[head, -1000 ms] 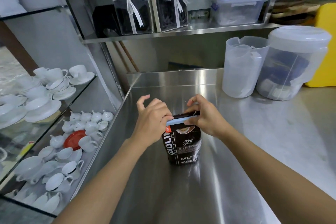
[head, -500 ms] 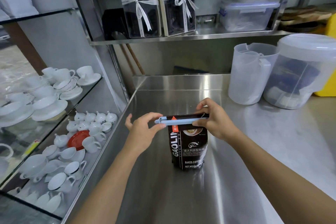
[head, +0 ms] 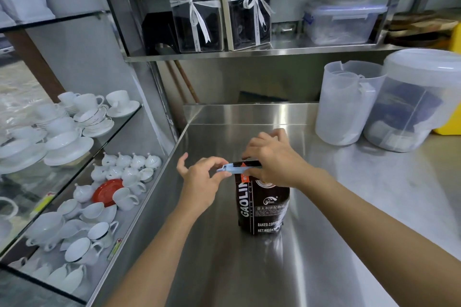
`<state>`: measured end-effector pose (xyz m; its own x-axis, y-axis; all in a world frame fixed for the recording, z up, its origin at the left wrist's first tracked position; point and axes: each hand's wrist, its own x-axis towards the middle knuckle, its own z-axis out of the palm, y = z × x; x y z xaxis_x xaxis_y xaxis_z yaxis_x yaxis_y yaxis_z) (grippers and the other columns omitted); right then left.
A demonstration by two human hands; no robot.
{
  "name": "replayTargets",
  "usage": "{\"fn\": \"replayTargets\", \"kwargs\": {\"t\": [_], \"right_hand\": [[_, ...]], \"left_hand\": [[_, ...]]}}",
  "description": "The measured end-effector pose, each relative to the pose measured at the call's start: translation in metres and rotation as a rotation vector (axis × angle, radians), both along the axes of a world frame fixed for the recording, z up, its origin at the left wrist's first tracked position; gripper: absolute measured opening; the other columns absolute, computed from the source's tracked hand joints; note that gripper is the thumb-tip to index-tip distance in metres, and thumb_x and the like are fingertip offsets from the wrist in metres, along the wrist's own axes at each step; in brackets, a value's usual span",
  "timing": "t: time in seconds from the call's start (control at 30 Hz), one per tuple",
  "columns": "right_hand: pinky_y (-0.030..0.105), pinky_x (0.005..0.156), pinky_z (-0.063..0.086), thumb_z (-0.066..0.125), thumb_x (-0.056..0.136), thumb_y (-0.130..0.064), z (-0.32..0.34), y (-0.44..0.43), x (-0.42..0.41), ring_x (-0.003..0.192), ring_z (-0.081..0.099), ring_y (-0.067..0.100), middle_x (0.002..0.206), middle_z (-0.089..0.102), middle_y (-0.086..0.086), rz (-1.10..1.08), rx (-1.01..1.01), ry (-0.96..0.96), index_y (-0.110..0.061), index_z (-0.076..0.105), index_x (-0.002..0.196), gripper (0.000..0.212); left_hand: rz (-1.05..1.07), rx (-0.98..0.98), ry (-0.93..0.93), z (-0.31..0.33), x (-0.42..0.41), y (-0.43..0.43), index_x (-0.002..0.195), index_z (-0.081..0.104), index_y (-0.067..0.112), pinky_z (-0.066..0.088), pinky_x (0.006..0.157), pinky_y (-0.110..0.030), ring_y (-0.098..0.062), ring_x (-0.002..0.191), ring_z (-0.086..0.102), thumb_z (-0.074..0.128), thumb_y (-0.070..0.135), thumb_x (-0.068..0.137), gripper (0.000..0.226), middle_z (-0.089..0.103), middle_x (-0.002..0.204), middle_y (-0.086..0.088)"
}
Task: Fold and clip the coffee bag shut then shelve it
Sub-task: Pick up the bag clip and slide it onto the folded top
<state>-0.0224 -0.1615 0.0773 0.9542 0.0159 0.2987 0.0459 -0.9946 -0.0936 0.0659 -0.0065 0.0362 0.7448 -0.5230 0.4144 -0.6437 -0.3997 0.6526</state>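
My right hand pins the coffee bag's folded top, steadying it upright on the table. My left hand's fingers pinch the blue clip's free end, apparently to close it.

A dark brown coffee bag stands upright on the steel counter, label facing the camera. A pale blue clip lies across its folded top, jutting toward nine o'clock, seemingly clamped.
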Motion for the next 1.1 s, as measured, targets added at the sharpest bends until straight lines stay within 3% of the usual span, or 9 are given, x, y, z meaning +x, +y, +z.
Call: {"fn": "replayTargets", "kwargs": {"t": [0.07,0.23,0.37,0.43,0.5,0.57,0.8,0.93,1.1], "right_hand": [[0.041,0.092,0.023,0.055,0.084,-0.034,0.001,0.008,0.01,0.101,0.045,0.02,0.1,0.063,0.002,0.041,-0.053,0.027,-0.016,0.062,0.099,0.025],[0.039,0.087,0.019,0.052,0.086,-0.031,-0.009,0.017,0.023,0.088,0.051,0.024,0.085,0.067,0.006,0.104,-0.15,-0.001,-0.009,0.061,0.085,0.024],[0.036,0.082,0.016,0.056,0.082,-0.022,-0.01,0.017,0.025,0.08,0.054,0.026,0.074,0.066,0.008,0.112,-0.182,-0.023,-0.007,0.06,0.075,0.018],[0.036,0.084,0.016,0.056,0.081,-0.02,-0.008,0.017,0.024,0.081,0.053,0.026,0.074,0.065,0.009,0.104,-0.179,0.0,-0.006,0.059,0.074,0.015],[0.036,0.085,0.015,0.056,0.079,-0.016,-0.008,0.017,0.024,0.081,0.052,0.026,0.074,0.064,0.008,0.09,-0.189,-0.001,-0.006,0.059,0.075,0.011],[0.037,0.083,0.016,0.058,0.076,-0.013,-0.011,0.018,0.025,0.078,0.053,0.027,0.071,0.064,0.009,0.078,-0.2,-0.014,-0.005,0.059,0.073,0.008],[0.036,0.082,0.016,0.057,0.074,-0.012,-0.018,0.021,0.03,0.077,0.055,0.028,0.069,0.065,0.01,0.018,-0.197,-0.043,-0.005,0.059,0.07,0.008],[0.034,0.082,0.015,0.053,0.077,-0.013,-0.019,0.02,0.026,0.081,0.052,0.025,0.075,0.065,0.008,-0.028,-0.167,-0.051,-0.006,0.058,0.073,0.01],[0.034,0.08,0.015,0.058,0.077,-0.016,-0.02,0.022,0.026,0.084,0.05,0.023,0.078,0.065,0.008,-0.066,-0.115,-0.054,-0.005,0.06,0.074,0.011]], "left_hand": [[0.001,0.003,-0.028,-0.001,0.0,0.001,0.087,0.067,0.019,-0.007,0.106,-0.027,0.038,0.092,0.021,0.067,0.021,0.079,0.008,0.053,0.072,0.018],[0.036,-0.016,-0.035,-0.008,-0.001,0.003,0.088,0.067,0.019,-0.006,0.107,-0.025,0.027,0.087,0.039,0.067,0.025,0.079,0.011,0.066,0.082,0.007],[0.048,-0.003,0.011,-0.007,-0.008,0.008,0.097,0.065,0.02,-0.005,0.109,-0.031,0.038,0.084,0.029,0.065,0.03,0.08,0.02,0.063,0.084,0.011],[0.074,0.002,0.034,-0.008,-0.011,0.011,0.097,0.063,0.023,-0.003,0.108,-0.032,0.029,0.087,0.039,0.066,0.033,0.079,0.02,0.062,0.084,0.015],[0.118,0.006,0.029,-0.01,-0.011,0.014,0.089,0.065,0.024,-0.001,0.109,-0.037,0.006,0.085,0.054,0.063,0.032,0.081,0.012,0.067,0.082,0.011],[0.143,0.024,-0.01,-0.012,-0.012,0.015,0.081,0.067,0.022,0.001,0.108,-0.037,-0.006,0.078,0.056,0.06,0.028,0.084,0.01,0.069,0.08,0.006],[0.075,0.081,-0.209,-0.012,-0.013,0.014,0.069,0.057,0.018,0.007,0.094,-0.025,-0.008,0.073,0.049,0.054,0.017,0.086,0.018,0.045,0.061,0.016],[0.17,0.017,-0.34,-0.019,-0.028,0.006,0.063,0.054,0.017,0.017,0.092,-0.027,-0.012,0.065,0.049,0.048,0.016,0.081,0.019,0.052,0.058,0.008],[0.289,0.035,-0.439,-0.03,-0.037,-0.008,0.061,0.056,0.013,0.03,0.097,-0.038,-0.019,0.06,0.055,0.062,0.002,0.071,0.016,0.055,0.055,0.002]]}}
